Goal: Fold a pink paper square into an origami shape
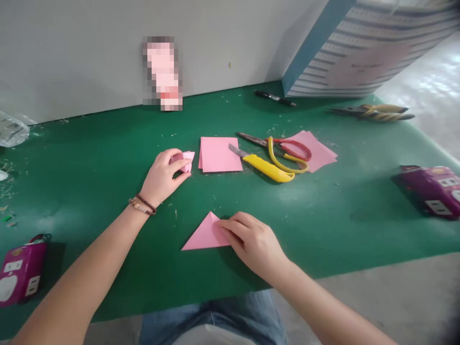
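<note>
Apparently mid-folding, holds a small creased pink paper piece in left hand, pinches a flat pink paper triangle with right hand, and likely needs firm creasing next.

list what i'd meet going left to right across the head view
Purple socket box, left hand holding a small folded pink paper, square pink papers, black pen, yellow-handled pliers, second purple socket box.
</note>
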`<state>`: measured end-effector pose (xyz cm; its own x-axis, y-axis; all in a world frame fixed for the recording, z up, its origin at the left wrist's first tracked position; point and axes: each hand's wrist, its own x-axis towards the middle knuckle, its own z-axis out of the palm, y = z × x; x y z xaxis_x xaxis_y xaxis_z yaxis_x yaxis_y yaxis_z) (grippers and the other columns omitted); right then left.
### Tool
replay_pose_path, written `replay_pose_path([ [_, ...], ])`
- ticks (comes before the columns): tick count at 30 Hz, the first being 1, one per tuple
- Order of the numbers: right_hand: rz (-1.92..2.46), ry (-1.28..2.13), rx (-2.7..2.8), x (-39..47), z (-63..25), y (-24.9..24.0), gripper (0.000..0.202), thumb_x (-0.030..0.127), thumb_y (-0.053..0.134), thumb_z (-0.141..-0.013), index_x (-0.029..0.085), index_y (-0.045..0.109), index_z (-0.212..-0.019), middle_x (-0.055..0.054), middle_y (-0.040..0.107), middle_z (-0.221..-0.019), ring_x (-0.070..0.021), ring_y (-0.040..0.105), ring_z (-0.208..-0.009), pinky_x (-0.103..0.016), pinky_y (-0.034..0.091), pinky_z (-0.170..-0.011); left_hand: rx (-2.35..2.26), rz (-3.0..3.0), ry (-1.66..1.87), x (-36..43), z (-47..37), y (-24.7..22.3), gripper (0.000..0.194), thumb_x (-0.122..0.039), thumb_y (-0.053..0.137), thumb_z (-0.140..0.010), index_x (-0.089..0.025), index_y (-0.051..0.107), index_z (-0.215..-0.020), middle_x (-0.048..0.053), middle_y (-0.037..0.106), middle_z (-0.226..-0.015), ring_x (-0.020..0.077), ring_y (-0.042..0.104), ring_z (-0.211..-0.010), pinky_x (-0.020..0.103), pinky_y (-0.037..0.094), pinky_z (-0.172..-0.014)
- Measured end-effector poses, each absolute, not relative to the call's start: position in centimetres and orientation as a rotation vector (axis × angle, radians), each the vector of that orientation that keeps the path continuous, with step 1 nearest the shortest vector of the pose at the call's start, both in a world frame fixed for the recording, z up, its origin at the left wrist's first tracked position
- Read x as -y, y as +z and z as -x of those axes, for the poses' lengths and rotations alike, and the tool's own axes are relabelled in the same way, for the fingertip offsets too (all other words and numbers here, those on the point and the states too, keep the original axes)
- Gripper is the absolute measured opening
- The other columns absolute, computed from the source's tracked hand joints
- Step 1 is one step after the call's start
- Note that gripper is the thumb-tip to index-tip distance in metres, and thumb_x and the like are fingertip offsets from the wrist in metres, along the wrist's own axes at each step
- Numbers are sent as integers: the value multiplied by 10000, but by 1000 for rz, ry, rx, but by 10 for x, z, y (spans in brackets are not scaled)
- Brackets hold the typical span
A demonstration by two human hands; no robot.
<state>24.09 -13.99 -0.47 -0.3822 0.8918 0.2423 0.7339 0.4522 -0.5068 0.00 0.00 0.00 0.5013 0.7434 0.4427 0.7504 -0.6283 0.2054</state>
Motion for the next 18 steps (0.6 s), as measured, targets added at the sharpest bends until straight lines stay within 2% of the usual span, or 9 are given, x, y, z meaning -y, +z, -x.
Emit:
replay_pose_path([
  [7,1352,421,2225,140,-241,-4,252,186,471,-959,199,723,-966,-53,667,-826,-144,631,-724,-239,521,-641,1350,2841,-711,15,-7,6,174,-213,654,-857,-196,683,-1027,96,573,-1232,260,544,-1169,470,491,-1004],
  [10,1356,425,2224,140,-241,-4,259,187,466,-960,195,724,-970,-54,668,-826,-148,632,-722,-248,528,-643,1377,2843,-720,20,-6,6,253,-258,680,-846,-198,671,-1092,116,549,-1298,282,523,-1224,491,477,-1024],
  [14,1363,435,2222,140,-241,-3,274,210,452,-969,202,726,-983,-57,673,-829,-146,634,-719,-251,535,-644,1336,2859,-711,21,-3,14,360,-341,722,-817,-219,660,-1149,132,446,-1450,344,407,-1356,555,426,-1068],
  [17,1360,425,2222,140,-241,-2,271,218,457,-974,197,727,-990,-57,676,-841,-146,636,-731,-249,535,-648,1268,2820,-720,39,-4,28,355,-291,697,-841,-183,645,-1175,145,478,-1428,341,383,-1379,549,394,-1105],
  [18,1357,418,2225,141,-241,-2,266,217,461,-974,193,726,-998,-57,676,-846,-147,637,-738,-250,534,-652,1246,2794,-740,51,-6,33,296,-229,657,-867,-159,649,-1155,143,527,-1379,317,427,-1350,518,406,-1107],
])
